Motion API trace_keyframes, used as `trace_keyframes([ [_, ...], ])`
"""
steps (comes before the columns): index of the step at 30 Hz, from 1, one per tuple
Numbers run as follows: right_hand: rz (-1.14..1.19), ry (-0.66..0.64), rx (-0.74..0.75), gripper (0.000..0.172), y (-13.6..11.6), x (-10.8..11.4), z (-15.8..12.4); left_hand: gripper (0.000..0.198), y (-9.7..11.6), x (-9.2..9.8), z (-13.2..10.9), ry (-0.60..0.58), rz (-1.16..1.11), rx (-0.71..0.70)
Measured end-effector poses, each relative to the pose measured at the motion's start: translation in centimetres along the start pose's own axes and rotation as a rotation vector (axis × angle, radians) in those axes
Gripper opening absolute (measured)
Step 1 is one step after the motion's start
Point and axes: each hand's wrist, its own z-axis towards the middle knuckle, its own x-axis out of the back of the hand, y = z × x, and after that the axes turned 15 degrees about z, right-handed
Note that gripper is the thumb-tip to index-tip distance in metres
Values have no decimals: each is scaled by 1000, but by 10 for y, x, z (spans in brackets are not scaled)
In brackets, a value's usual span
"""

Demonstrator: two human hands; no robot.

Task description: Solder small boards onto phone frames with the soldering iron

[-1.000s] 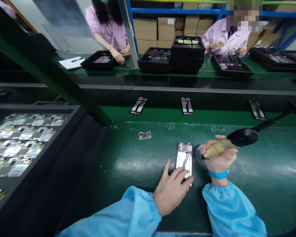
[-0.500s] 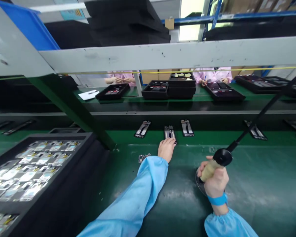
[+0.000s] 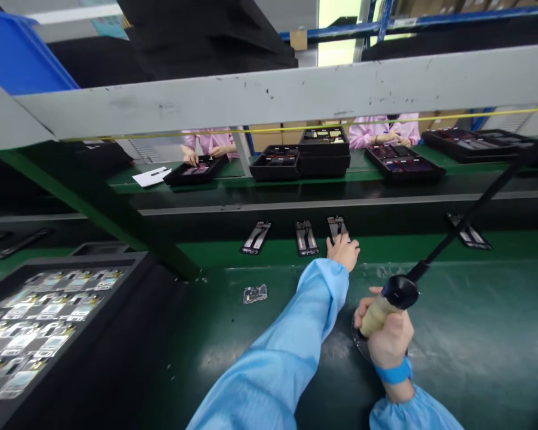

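A single view, from a camera worn on the person's head, looks forward and down across the green worktop toward 12 o'clock. The left hand and right hand sit close below the lens, between 5 and 6 o'clock. A grey beam crosses the upper frame. Beyond it, far off at 12 o'clock, stands the opposite bench with black trays.

Lighting even, from overhead; glaring softly off the glossy dark green work surface. Edges bowing with wide-angle distortion; blue-sleeved left hand blurring slightly; background dimming.
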Motion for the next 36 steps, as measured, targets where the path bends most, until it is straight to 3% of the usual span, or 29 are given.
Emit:
trace_keyframes([
  [5,-30,-4,12,70,-7,-3,1,35,4,6,6,-27,-7,42],
  [9,-22,-6,6,72,-8,-5,3,28,-3,14,-25,-7,-13,-32],
  [17,-26,-8,-19,74,-2,0,3,29,-32,26,-154,15,-19,-227],
  [23,-21,8,20,73,-1,1,8,33,-46,39,-256,90,29,-195],
  [27,-44,4,27,76,-1,-1,9,35,-50,52,-304,67,-11,-258],
  [32,-51,22,76,79,2,5,9,34,-68,56,-323,56,-126,-362],
  [34,-19,60,121,80,5,9,10,31,-86,55,-315,115,-179,-306],
  [36,19,80,107,74,8,13,12,35,-110,54,-302,202,-200,-163],
])
